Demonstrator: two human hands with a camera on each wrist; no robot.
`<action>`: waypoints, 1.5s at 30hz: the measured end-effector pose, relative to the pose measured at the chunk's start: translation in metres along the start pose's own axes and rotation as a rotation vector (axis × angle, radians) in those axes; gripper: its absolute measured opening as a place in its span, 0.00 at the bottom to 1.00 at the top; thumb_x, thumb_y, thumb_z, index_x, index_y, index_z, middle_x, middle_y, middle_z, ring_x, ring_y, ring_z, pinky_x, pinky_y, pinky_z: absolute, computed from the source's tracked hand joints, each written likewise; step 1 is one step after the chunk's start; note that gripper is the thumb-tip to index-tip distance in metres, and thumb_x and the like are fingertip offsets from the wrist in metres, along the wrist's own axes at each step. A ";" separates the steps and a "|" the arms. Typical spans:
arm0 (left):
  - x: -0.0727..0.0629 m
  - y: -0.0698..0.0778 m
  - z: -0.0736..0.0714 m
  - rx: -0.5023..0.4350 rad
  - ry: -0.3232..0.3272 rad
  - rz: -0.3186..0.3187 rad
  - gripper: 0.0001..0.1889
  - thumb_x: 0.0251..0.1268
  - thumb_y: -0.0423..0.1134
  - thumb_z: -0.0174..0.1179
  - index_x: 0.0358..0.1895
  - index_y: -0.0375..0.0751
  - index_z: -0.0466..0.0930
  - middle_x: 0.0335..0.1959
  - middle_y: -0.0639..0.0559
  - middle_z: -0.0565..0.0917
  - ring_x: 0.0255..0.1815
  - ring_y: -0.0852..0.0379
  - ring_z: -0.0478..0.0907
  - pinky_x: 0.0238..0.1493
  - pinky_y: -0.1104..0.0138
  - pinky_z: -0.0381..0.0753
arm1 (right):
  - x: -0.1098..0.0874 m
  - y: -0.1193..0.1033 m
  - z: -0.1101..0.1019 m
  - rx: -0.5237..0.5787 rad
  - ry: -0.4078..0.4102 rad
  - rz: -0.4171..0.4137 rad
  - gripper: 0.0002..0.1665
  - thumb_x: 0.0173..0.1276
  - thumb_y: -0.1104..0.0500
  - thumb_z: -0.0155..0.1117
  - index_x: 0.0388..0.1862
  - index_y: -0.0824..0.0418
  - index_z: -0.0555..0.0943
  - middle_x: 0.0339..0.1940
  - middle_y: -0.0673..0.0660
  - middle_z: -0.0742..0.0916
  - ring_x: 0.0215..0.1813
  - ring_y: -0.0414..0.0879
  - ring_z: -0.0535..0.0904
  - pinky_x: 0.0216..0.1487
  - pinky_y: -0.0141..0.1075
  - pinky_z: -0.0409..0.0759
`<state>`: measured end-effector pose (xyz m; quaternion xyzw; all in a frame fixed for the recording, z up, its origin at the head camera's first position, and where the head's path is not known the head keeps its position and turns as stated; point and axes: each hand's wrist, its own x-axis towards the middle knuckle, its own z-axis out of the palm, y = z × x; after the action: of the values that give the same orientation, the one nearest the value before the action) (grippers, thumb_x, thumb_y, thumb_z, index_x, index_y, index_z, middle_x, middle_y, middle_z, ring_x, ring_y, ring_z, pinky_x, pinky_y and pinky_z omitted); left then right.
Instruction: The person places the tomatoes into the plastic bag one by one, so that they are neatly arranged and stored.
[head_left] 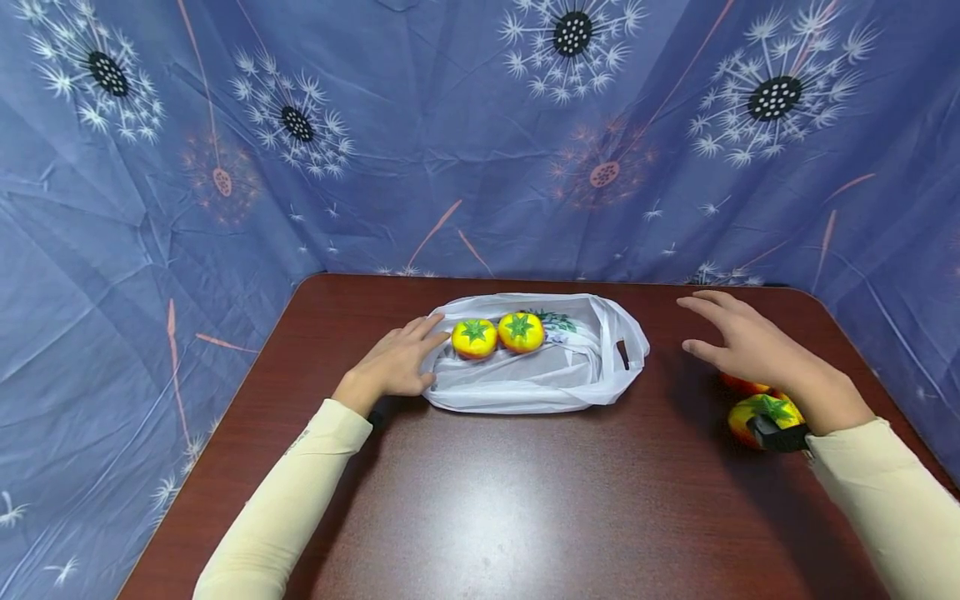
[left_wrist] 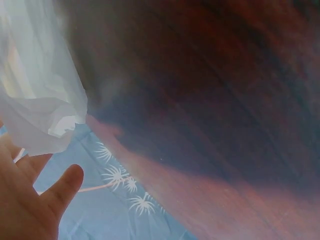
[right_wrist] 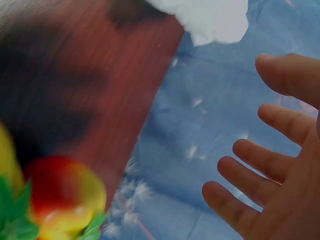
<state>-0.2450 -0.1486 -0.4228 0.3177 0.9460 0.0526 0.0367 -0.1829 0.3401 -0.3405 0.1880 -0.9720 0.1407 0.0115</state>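
Note:
A white plastic bag (head_left: 517,398) lies on its side, with two round yellow-red, persimmon-like fruits, the left one (head_left: 475,340) and the right one (head_left: 521,333), each topped by a green star-shaped calyx. My left hand (head_left: 396,360) is at the bag's left end, fingers spread and touching its edge; in the left wrist view the white plastic (left_wrist: 40,120) covers some fingertips. At the right, my right hand (head_left: 761,348) hovers above the table, fingers extended and holding nothing. Beneath its wrist sit similar fruits (head_left: 746,412), partly hidden by the arm; one (right_wrist: 65,195) shows in the right wrist view.
The brown wooden table (head_left: 480,483) has rounded far corners. Right behind it hangs a blue cloth (head_left: 435,117) with a dandelion print, which also runs along the sides. A handle hole (head_left: 623,354) shows at the bag's right end.

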 end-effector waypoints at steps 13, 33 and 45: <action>0.000 -0.001 0.000 0.000 0.002 -0.002 0.38 0.57 0.47 0.59 0.75 0.49 0.64 0.82 0.46 0.52 0.80 0.44 0.55 0.72 0.45 0.65 | -0.023 0.035 0.001 -0.017 -0.041 0.068 0.40 0.67 0.52 0.67 0.72 0.67 0.65 0.70 0.76 0.67 0.67 0.73 0.63 0.61 0.70 0.64; 0.001 0.001 0.003 0.021 -0.018 0.004 0.38 0.59 0.48 0.59 0.76 0.50 0.62 0.82 0.47 0.51 0.80 0.44 0.55 0.73 0.46 0.65 | -0.040 0.080 0.011 -0.077 -0.159 0.145 0.40 0.65 0.55 0.68 0.69 0.74 0.66 0.64 0.81 0.70 0.62 0.77 0.67 0.58 0.70 0.66; -0.003 0.003 -0.001 0.019 -0.002 0.012 0.38 0.59 0.46 0.59 0.76 0.49 0.62 0.82 0.46 0.52 0.79 0.43 0.56 0.72 0.45 0.66 | -0.040 0.092 0.016 -0.097 -0.205 0.141 0.40 0.63 0.51 0.69 0.66 0.74 0.69 0.61 0.80 0.76 0.62 0.77 0.69 0.58 0.69 0.67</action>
<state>-0.2416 -0.1483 -0.4214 0.3236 0.9446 0.0436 0.0342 -0.1793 0.4323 -0.3837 0.1320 -0.9845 0.0741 -0.0886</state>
